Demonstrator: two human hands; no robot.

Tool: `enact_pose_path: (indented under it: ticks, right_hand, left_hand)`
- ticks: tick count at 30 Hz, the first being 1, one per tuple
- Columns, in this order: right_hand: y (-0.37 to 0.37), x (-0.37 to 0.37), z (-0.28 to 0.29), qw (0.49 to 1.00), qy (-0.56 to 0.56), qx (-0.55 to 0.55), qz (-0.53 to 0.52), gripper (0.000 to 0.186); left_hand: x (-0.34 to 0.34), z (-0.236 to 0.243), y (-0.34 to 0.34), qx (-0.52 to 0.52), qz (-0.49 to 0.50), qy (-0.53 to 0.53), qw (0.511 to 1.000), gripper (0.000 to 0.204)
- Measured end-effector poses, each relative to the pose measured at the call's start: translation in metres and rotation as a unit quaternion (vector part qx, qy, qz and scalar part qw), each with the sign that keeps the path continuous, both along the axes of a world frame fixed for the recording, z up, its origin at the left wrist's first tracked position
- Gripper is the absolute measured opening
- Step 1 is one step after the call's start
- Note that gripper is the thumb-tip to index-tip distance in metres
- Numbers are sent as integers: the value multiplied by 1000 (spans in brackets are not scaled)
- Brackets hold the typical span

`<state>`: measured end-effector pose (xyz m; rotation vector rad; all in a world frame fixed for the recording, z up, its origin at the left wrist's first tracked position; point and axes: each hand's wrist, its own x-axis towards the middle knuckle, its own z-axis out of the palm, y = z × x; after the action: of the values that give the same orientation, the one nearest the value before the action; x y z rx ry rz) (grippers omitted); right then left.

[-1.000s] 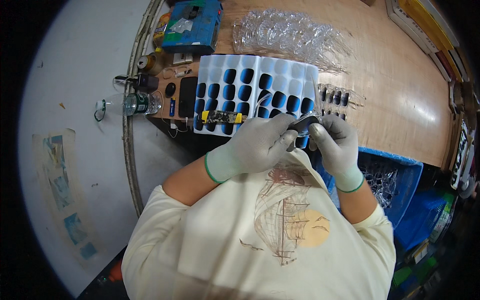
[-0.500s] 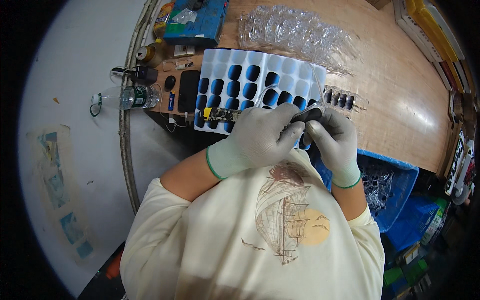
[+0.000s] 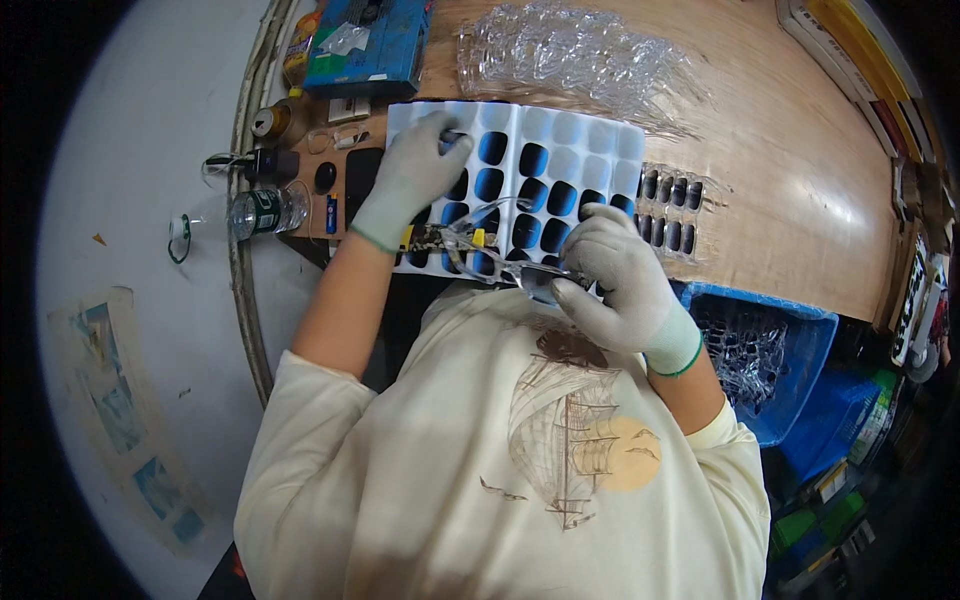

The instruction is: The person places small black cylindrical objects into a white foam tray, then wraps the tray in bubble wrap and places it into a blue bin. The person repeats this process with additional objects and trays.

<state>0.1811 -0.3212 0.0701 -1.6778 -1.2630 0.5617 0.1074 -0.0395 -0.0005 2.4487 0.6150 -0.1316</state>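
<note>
My right hand [image 3: 620,280], in a white glove, is closed on a clear eyeglass frame [image 3: 462,240] at its right end. A dark lens [image 3: 540,284] sits in the frame beside my fingers. The temples point up and left over a white tray [image 3: 515,115] of dark, blue-tinged lenses in rows. Over the tray's far left part my gloved left hand [image 3: 415,170] pinches a dark lens [image 3: 449,141] between thumb and finger. Behind the frame, a black-patterned bar with yellow ends [image 3: 478,238] lies across the tray's near side.
A heap of clear eyeglass frames [image 3: 580,60] lies beyond the tray. Frames with dark lenses [image 3: 672,205] rest to its right. A blue bin [image 3: 815,330] of clear pieces stands at right. A blue box [image 3: 370,50], bottle [image 3: 265,212] and phone [image 3: 362,172] are at left.
My left hand has left the eyeglass frame and moved up and left to a lens in the tray. My right hand has lowered slightly leftward, keeping the frame.
</note>
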Motion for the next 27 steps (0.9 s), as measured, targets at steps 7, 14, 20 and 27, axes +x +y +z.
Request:
enact_pose_path:
  ticks: [7,14,20,27]
  right_hand:
    - [-8,-23,1,978,199,13,-61,71]
    - [-19,-16,-1,952,246,-51,-176,51]
    - [-24,-19,-14,926,335,-8,-175,21]
    - [-34,-17,-10,919,369,-10,-139,21]
  left_hand:
    - [2,-33,1,164,59,88,981,45]
    - [-16,36,-71,-500,110,-100,853,23]
    - [-16,54,-116,-576,56,-137,804,36]
    - [-16,78,-113,-533,-15,-98,841,25]
